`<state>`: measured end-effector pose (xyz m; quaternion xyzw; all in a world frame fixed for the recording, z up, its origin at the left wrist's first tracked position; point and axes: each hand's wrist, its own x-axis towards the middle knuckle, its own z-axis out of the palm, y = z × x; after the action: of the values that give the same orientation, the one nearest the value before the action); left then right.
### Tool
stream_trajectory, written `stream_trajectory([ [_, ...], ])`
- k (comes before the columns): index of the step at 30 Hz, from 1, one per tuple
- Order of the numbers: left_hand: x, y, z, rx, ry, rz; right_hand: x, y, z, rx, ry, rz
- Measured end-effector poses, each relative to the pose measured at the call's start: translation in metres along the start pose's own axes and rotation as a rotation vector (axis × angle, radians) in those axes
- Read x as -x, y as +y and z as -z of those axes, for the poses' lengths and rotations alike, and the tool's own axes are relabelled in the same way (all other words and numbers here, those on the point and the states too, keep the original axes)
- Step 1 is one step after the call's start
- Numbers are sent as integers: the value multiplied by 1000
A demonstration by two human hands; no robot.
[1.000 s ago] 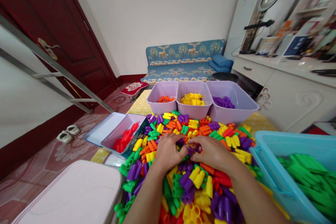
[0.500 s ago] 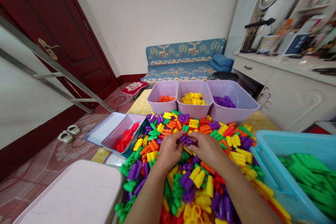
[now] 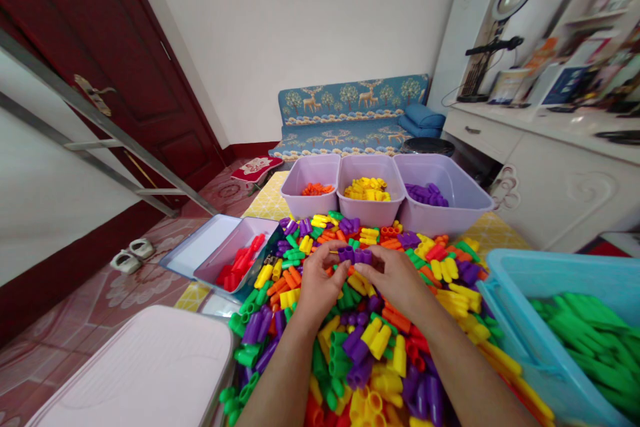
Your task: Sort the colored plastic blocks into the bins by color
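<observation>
Purple plastic tube blocks are pinched between my two hands, just above the middle of a mixed pile. My left hand grips their left end with thumb and fingers. The right end is in the grip of my right hand. Beneath and around both hands spreads a heap of tube blocks in yellow, green, purple, orange and red. My fingers hide part of the held blocks, so I cannot tell how they join.
Behind the pile stand three lilac bins holding orange, yellow and purple blocks. Red blocks lie in a box at left. A blue bin of green blocks stands at right. A pale lid is front left.
Both hands have risen slightly with the purple tube blocks, which now show more plainly between the fingertips. The bins and the pile look the same.
</observation>
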<state>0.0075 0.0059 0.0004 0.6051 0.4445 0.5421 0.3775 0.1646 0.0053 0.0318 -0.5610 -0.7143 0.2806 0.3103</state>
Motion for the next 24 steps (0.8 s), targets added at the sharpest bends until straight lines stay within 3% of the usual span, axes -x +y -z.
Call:
stream_trajectory([
  [5,-1,-1,1,37,-7,8,0,-3,-1,-62,-57,14],
  [10,-2,-2,3,91,44,3,0,-3,0,4,-25,87],
  [14,-3,3,3,224,11,56,0,-2,1,-3,-37,97],
  [24,3,0,3,178,-97,19,0,-4,0,-180,-51,78],
])
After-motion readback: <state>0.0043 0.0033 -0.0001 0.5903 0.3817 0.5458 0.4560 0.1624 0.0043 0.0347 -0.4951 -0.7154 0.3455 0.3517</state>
